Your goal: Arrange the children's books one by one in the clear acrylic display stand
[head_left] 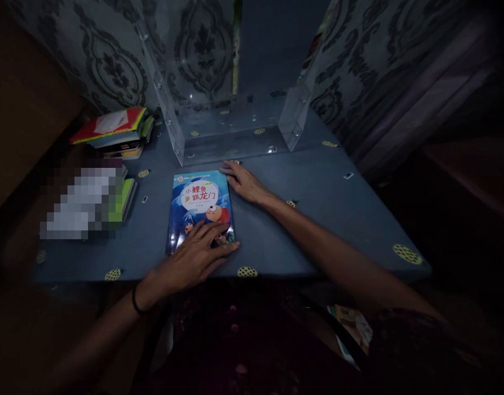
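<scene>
A blue picture book [200,200] with a cartoon fish and Chinese characters on its cover lies closed on the table. Across its lower part rests my left hand [198,249], fingers spread and flat, covering some of the cover art. My right hand [245,184] touches the book's upper right corner with its fingertips, the fingers stretched out and the palm side down on the tablecloth. Neither hand is wrapped around anything. A dark band [136,302] circles my left wrist.
Behind the book stands a clear acrylic shelf [231,145] holding a few upright books at its right. A stack of books [115,131] sits at the back left, with a blurred-out pile [122,200] nearer. The blue tablecloth [326,203] has a pineapple print. Patterned curtains hang behind.
</scene>
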The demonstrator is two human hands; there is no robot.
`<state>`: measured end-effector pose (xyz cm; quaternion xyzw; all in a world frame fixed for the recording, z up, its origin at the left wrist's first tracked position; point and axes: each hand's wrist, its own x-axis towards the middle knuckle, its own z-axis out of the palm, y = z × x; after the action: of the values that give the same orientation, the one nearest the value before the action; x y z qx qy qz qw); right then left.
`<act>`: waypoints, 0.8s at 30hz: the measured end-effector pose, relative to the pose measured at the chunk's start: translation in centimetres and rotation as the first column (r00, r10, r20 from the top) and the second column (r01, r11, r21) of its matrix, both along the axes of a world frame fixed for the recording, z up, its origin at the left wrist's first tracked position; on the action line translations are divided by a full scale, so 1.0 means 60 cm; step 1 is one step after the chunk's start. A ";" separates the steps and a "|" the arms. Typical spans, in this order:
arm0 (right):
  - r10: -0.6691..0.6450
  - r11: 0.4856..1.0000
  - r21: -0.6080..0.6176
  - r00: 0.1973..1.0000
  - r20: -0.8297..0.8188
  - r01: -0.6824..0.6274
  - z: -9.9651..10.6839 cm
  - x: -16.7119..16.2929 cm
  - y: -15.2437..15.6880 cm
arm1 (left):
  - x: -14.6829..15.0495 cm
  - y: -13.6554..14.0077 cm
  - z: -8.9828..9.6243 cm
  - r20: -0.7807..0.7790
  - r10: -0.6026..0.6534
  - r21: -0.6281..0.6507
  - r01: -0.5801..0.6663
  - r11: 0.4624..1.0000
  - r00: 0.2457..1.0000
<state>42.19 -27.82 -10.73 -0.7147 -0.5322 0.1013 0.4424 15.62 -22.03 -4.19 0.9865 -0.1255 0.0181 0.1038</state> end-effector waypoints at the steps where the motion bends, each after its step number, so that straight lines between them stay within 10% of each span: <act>1: 0.004 1.000 0.001 1.000 0.006 -0.004 0.000 -0.003 -0.001 | -0.001 -0.001 -0.001 0.007 0.001 0.007 -0.001 1.000 1.000; 24: 0.082 0.996 0.014 0.996 0.036 -0.082 0.031 -0.135 -0.154 | -0.007 -0.007 -0.037 0.355 0.034 0.063 -0.061 0.996 0.934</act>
<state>34.08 -37.04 -8.84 -0.6904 -0.5698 0.1024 0.4339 15.19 -22.43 -6.40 0.9730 -0.1188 0.1931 0.0429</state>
